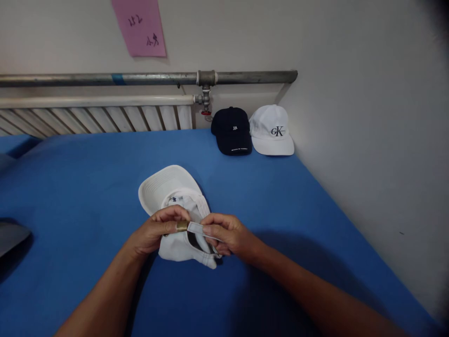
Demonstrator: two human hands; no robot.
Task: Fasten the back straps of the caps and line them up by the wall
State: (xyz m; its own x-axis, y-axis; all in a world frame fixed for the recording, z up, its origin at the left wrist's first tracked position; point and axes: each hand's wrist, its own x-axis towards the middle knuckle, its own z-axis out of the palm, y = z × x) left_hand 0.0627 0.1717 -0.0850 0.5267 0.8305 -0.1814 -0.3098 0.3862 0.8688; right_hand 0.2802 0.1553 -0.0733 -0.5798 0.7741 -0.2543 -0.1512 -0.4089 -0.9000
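A white cap [164,189] lies on the blue table [87,187], brim pointing away from me, its back opening towards me. My left hand [157,231] pinches the brass buckle [181,226] at the cap's back. My right hand [228,234] pinches the white adjuster strap [196,228] that runs out of the buckle. Both hands are closed, their fingertips almost touching over the cap's rear.
A dark navy cap [232,131] and a white cap with dark letters [271,130] sit side by side at the table's far right corner against the wall. A grey object [10,234] pokes in at the left edge. A radiator [98,117] and a metal pipe [140,77] run behind the table.
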